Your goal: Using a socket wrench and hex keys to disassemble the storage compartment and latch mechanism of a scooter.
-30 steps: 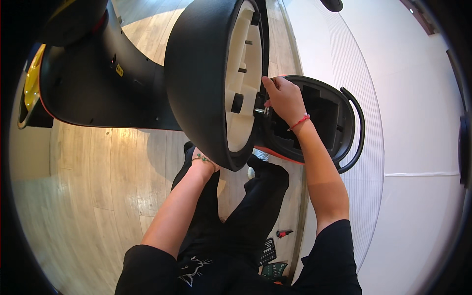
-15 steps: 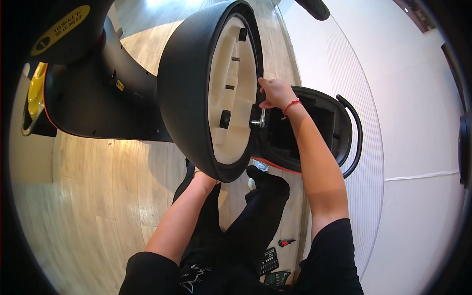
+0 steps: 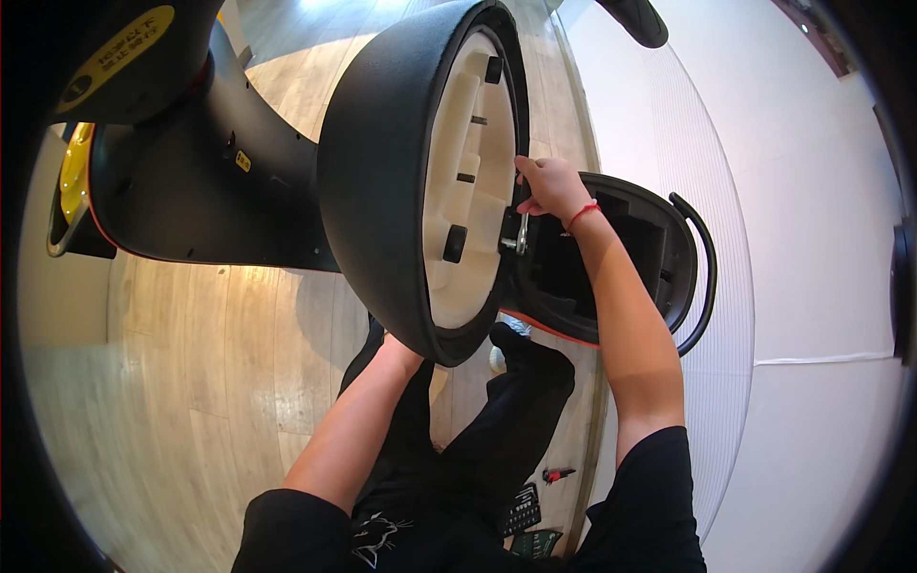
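The black scooter seat [image 3: 377, 181] stands tipped up, its cream plastic underside [image 3: 458, 248] turned to the right. At the hinge beside its right edge, a silver socket wrench [image 3: 522, 232] sits with its head against the fastening. My right hand [image 3: 554, 186] is closed around the wrench's upper end, which the fingers mostly cover. Behind the seat's lower edge reaches my left hand [image 3: 401, 355]; only the wrist and part of the hand show, and its fingers are hidden.
An open black storage bin [image 3: 626, 244] lies under my right forearm, with a curved rear grab bar [image 3: 709, 267] beyond it. The scooter body [image 3: 220, 191] extends left. On the floor near my legs are a tool case [image 3: 521, 511] and a red-and-black tool [image 3: 558, 475].
The whole scene has shifted slightly to the right in the picture. My right hand stays on the wrench at the hinge, and my left stays behind the seat.
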A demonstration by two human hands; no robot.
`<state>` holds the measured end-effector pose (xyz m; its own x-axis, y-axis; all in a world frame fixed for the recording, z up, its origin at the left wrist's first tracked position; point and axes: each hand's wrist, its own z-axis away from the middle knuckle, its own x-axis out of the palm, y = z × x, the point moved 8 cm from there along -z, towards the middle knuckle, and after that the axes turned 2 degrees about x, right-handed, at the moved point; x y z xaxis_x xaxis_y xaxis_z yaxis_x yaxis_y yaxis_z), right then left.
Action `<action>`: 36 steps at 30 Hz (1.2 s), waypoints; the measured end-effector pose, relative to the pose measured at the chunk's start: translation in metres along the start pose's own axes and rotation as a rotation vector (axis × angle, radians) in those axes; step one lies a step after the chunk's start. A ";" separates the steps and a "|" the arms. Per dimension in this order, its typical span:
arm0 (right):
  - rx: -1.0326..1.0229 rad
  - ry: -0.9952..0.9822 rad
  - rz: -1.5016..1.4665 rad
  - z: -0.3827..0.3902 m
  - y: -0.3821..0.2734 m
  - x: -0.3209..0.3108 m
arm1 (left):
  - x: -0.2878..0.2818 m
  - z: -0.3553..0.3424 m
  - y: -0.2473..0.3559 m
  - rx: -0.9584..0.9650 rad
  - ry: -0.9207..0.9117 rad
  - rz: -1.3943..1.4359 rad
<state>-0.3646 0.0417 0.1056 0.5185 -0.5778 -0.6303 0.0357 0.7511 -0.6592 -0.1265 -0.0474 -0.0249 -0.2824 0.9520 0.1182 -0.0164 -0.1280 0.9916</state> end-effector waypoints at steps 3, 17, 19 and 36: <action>-0.118 0.126 0.014 0.028 -0.009 0.000 | -0.004 0.003 0.002 0.009 0.006 -0.034; -0.364 0.414 -0.155 0.166 0.103 0.088 | 0.001 0.004 0.005 0.035 -0.073 -0.162; -0.375 0.407 -0.195 0.165 0.110 0.095 | -0.002 0.006 -0.023 -0.044 -0.044 0.009; -0.242 0.225 -0.509 0.155 0.089 0.060 | 0.016 -0.007 -0.067 0.418 -0.057 -0.968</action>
<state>-0.1978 0.1238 0.0729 0.2929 -0.9187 -0.2648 0.0229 0.2837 -0.9587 -0.1361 -0.0256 -0.0897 -0.2803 0.6095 -0.7416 0.1242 0.7891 0.6016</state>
